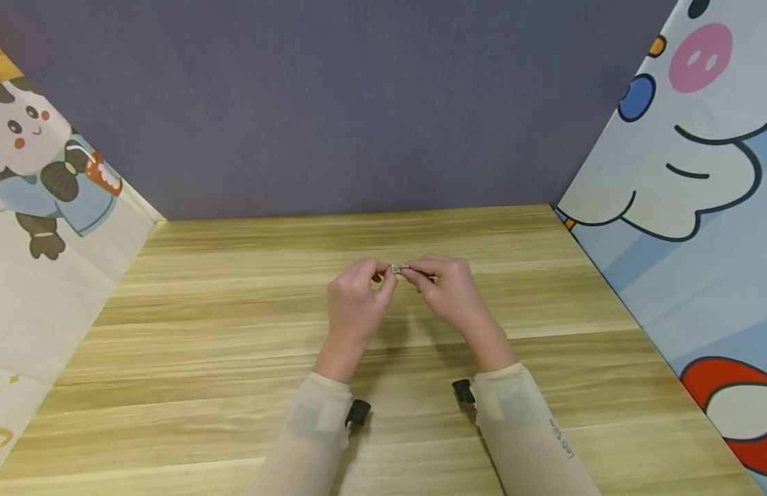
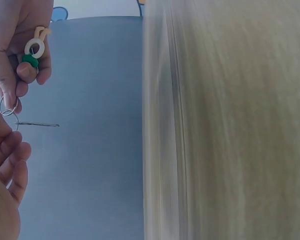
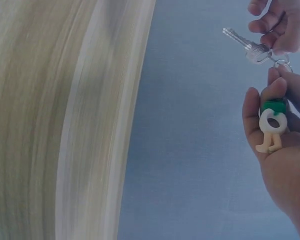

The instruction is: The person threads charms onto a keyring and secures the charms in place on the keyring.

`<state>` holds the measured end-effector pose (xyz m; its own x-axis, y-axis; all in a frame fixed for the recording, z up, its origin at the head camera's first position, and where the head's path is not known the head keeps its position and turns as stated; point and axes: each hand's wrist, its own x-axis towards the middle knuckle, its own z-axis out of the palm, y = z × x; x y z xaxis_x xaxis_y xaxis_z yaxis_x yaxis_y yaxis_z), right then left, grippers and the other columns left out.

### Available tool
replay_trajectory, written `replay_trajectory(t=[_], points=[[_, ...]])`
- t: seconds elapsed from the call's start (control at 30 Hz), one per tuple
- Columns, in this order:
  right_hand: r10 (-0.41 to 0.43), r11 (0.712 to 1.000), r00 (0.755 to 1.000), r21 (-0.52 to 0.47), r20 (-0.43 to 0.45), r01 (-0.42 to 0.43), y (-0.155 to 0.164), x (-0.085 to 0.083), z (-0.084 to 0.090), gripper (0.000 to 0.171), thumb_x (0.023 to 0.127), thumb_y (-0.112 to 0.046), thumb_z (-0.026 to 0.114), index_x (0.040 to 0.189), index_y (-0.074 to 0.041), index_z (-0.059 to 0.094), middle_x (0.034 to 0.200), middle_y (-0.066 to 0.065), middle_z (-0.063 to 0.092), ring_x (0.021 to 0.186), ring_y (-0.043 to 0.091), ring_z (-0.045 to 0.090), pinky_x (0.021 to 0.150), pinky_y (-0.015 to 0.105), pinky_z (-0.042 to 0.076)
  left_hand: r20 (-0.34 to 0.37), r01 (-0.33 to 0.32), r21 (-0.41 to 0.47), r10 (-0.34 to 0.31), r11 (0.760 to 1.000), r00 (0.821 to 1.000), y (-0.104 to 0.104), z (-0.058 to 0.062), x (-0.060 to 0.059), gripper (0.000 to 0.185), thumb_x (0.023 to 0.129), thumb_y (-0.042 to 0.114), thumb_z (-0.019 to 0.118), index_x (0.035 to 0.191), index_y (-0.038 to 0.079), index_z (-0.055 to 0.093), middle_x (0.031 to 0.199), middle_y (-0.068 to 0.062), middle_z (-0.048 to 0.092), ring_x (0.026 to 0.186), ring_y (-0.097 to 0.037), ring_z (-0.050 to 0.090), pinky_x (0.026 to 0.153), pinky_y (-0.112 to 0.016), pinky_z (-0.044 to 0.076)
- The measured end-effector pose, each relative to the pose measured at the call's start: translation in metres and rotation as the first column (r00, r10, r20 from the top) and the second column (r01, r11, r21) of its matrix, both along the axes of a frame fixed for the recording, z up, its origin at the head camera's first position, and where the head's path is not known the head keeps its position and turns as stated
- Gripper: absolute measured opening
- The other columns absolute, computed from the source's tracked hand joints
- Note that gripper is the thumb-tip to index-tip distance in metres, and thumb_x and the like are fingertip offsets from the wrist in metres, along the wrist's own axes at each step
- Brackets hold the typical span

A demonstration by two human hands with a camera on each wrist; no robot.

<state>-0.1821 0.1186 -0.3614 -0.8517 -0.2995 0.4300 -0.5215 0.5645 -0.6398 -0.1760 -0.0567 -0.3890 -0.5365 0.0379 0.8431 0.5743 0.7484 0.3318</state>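
Note:
Both hands hold small linked metal rings between them above the table. My left hand (image 1: 358,297) pinches one ring (image 2: 18,120) between thumb and finger. From that ring hangs a silver key (image 3: 245,44), its blade pointing away from the fingertips. My right hand (image 1: 450,288) pinches the other ring (image 2: 1,106), and a keychain charm (image 3: 273,121) lies against its curled fingers. The charm has a green block, a white loop and peach leg-like ends. In the head view the fingers mostly hide the rings, and the charm cannot be made out.
A wood-grain table (image 1: 203,344) lies under the hands. Behind it rises a grey-blue panel (image 1: 358,103). Cartoon-printed panels stand at the left (image 1: 42,296) and right (image 1: 668,275) sides. Small black devices (image 1: 358,412) are attached at both wrists.

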Motion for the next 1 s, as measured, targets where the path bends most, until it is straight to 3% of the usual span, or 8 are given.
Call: replay_trajectory(t=[0.13, 0.27, 0.43, 0.53, 0.63, 0.77, 0.9, 1.0], points=[[0.015, 1.000, 1.000, 0.024, -0.017, -0.014, 0.001, 0.000, 0.000, 0.017, 0.101, -0.010, 0.073, 0.113, -0.003, 0.082, 0.103, 0.011, 0.082, 0.086, 0.021, 0.074, 0.074, 0.035, 0.060, -0.019, 0.009, -0.021, -0.010, 1.000, 1.000, 0.000, 0.000, 0.000, 0.005, 0.087, 0.000, 0.076, 0.085, 0.005, 0.074, 0.076, -0.009, 0.078, 0.062, -0.021, 0.073, 0.057, -0.028, 0.060], [0.036, 0.998, 0.999, 0.052, -0.033, -0.034, 0.002, 0.000, 0.002, 0.019, 0.101, -0.007, 0.072, 0.116, -0.003, 0.081, 0.099, 0.011, 0.081, 0.075, 0.016, 0.067, 0.067, 0.029, 0.055, -0.043, 0.032, -0.059, -0.035, 0.998, 0.998, 0.000, 0.001, 0.000, 0.005, 0.090, 0.001, 0.074, 0.088, 0.005, 0.075, 0.081, -0.008, 0.080, 0.066, -0.020, 0.074, 0.062, -0.028, 0.062], [0.034, 0.998, 0.995, 0.047, 0.095, -0.038, 0.005, 0.000, 0.007, 0.023, 0.102, -0.005, 0.067, 0.121, -0.004, 0.080, 0.105, 0.014, 0.082, 0.071, 0.014, 0.062, 0.064, 0.026, 0.052, -0.076, 0.067, -0.106, -0.076, 0.992, 0.994, -0.001, 0.000, 0.000, 0.006, 0.095, 0.003, 0.072, 0.091, 0.004, 0.077, 0.085, -0.008, 0.081, 0.073, -0.021, 0.077, 0.070, -0.030, 0.065], [0.014, 1.000, 0.970, 0.015, 0.242, -0.018, 0.007, 0.000, 0.010, 0.024, 0.102, -0.007, 0.066, 0.122, -0.006, 0.080, 0.114, 0.016, 0.081, 0.076, 0.019, 0.067, 0.066, 0.028, 0.054, -0.107, 0.095, -0.131, -0.109, 0.987, 0.988, -0.002, -0.001, -0.001, 0.004, 0.094, 0.003, 0.074, 0.092, 0.005, 0.077, 0.086, -0.008, 0.081, 0.076, -0.022, 0.078, 0.073, -0.031, 0.066], [-0.006, 1.000, 0.927, -0.012, 0.376, 0.012, 0.009, -0.001, 0.013, 0.026, 0.102, -0.010, 0.065, 0.123, -0.007, 0.079, 0.118, 0.017, 0.080, 0.082, 0.020, 0.070, 0.067, 0.028, 0.053, -0.131, 0.127, -0.157, -0.148, 0.979, 0.980, -0.002, -0.002, -0.002, 0.004, 0.094, 0.003, 0.075, 0.093, 0.006, 0.077, 0.086, -0.007, 0.080, 0.077, -0.022, 0.078, 0.075, -0.032, 0.066], [-0.030, 0.999, 0.886, -0.016, 0.462, 0.042, 0.011, -0.002, 0.014, 0.028, 0.100, -0.010, 0.064, 0.123, -0.007, 0.080, 0.118, 0.017, 0.080, 0.077, 0.018, 0.064, 0.064, 0.027, 0.049, -0.133, 0.176, -0.178, -0.201, 0.968, 0.971, -0.002, -0.003, -0.002, 0.004, 0.097, 0.005, 0.074, 0.095, 0.006, 0.078, 0.089, -0.007, 0.081, 0.080, -0.021, 0.077, 0.078, -0.031, 0.065], [-0.042, 0.999, 0.884, -0.003, 0.466, 0.050, 0.012, -0.002, 0.015, 0.027, 0.100, -0.010, 0.064, 0.123, -0.008, 0.080, 0.119, 0.017, 0.080, 0.083, 0.019, 0.067, 0.069, 0.027, 0.052, -0.092, 0.238, -0.127, -0.250, 0.963, 0.964, -0.002, -0.004, -0.002, 0.003, 0.097, 0.003, 0.074, 0.098, 0.003, 0.077, 0.092, -0.009, 0.081, 0.083, -0.022, 0.077, 0.080, -0.030, 0.065], [-0.043, 0.999, 0.902, -0.009, 0.430, 0.052, 0.010, 0.000, 0.015, 0.026, 0.102, -0.012, 0.064, 0.124, -0.010, 0.080, 0.122, 0.015, 0.080, 0.092, 0.021, 0.071, 0.074, 0.029, 0.055, -0.015, 0.297, 0.014, -0.297, 0.955, 0.955, -0.001, -0.004, -0.001, 0.003, 0.097, 0.001, 0.074, 0.099, 0.000, 0.077, 0.092, -0.013, 0.080, 0.082, -0.024, 0.075, 0.077, -0.031, 0.064]])
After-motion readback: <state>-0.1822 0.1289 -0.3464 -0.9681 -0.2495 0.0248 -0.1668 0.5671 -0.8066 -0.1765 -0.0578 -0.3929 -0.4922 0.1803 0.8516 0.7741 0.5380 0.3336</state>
